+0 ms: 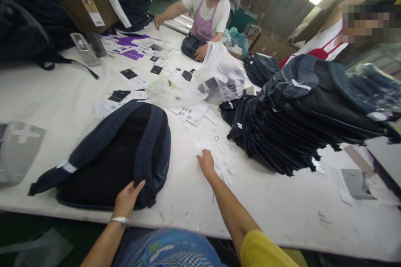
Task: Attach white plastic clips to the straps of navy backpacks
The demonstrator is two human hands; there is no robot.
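A dark navy and black backpack point(109, 162) lies on the white table with its shoulder straps facing up. A white strip point(69, 167) is wrapped around its left strap. Near the lower end of the other strap, my left hand point(128, 197) grips the backpack, thumb laid across the strap. To the right of the backpack, my right hand point(206, 162) reaches to the edge of a loose pile of white strips point(223, 159). Its thumb and fingers are pinched together; whether a strip is between them is too small to tell.
A tall stack of navy backpacks point(288, 125) stands at the right. Hang tags point(119, 96), plastic bags point(219, 73) and a handwritten sheet point(191, 113) lie ahead. More bags point(84, 0) fill the far left. A co-worker in a purple apron point(203, 23) works across the table; another person is at right.
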